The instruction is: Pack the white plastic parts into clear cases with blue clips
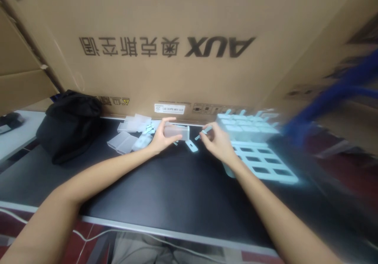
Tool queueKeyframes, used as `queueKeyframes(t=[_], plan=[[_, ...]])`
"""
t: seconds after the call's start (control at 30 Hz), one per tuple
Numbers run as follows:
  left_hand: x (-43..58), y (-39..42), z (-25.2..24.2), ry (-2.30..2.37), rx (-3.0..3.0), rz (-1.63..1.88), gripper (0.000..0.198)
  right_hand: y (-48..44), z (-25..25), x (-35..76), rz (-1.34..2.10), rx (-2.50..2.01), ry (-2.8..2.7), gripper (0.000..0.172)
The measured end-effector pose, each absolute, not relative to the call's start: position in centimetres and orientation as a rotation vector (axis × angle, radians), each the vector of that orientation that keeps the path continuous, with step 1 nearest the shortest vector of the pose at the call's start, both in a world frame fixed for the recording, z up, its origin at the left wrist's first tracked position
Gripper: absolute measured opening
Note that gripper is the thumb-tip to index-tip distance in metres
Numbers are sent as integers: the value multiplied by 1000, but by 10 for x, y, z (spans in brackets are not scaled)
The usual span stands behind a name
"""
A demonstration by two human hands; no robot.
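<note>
My left hand (161, 138) is wrapped round a small translucent plastic box (177, 132), held just above the black table (165, 193). My right hand (217, 141) pinches a small light-coloured flat piece (206, 130) between thumb and fingers, a short way right of the box. Another small pale piece (191, 146) lies on the table between the two hands. A white tray with rectangular slots (262, 162) sits just right of my right hand, its far rows filled with pale parts (245, 124).
Several clear plastic boxes and lids (130, 136) lie left of my left hand. A black bag (69, 124) rests at the table's left. A big cardboard carton (189, 39) walls off the back. A blurred blue shape (333, 95) shows at the right.
</note>
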State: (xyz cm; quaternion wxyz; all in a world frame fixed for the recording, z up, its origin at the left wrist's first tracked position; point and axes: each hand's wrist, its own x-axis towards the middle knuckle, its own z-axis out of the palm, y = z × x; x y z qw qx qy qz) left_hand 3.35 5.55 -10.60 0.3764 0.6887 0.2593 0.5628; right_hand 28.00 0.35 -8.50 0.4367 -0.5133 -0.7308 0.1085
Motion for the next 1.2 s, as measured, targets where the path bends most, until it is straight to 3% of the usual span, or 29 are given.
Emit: queueKeyframes(t=[0.07, 0.17, 0.4, 0.53, 0.67, 0.87, 0.93, 1.07, 1.13, 1.2], plan=[[34, 56, -107, 606, 1741, 1377, 52, -4, -79, 277, 478, -1114, -1590, 26], [34, 55, -107, 487, 1671, 1244, 50, -14, -74, 265, 610, -915, -1467, 36], [35, 47, -102, 372, 1771, 1034, 48, -22, -80, 244, 470, -882, -1659, 24], [39, 41, -103, 324, 1839, 930, 47, -23, -82, 246, 372, -901, -1706, 33], [40, 37, -105, 277, 2013, 1008, 46, -24, -88, 242, 509, -885, -1760, 33], [41, 39, -114, 190, 2292, 1212, 36, -31, -100, 222, 453, -1075, -1834, 62], [43, 40, -113, 152, 2340, 1224, 40, -33, -98, 217, 409, -1085, -1850, 59], [44, 28, -79, 182, 2341, 1209, 40, -32, -73, 231, 295, -1101, -1894, 41], [38, 11, -48, 241, 2269, 1308, 31, -31, -56, 257, 177, -1160, -1935, 44], [26, -16, -20, 194, 2229, 1259, 35, -30, -41, 295, 42, -1301, -1964, 54]])
